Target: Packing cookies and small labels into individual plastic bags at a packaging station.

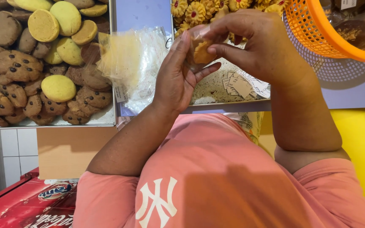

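Golden cookie (202, 51) btwn left hand (175, 78) & right hand (256, 46), pinched.

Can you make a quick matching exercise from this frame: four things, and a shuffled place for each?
Things:
1. chocolate chip cookies
2. orange basket
3. clear bags
4. cookie

Places:
A. top right corner
B. between the two trays
C. left tray
D. pinched between the left hand and right hand

Pairs: 1-C, 2-A, 3-B, 4-D
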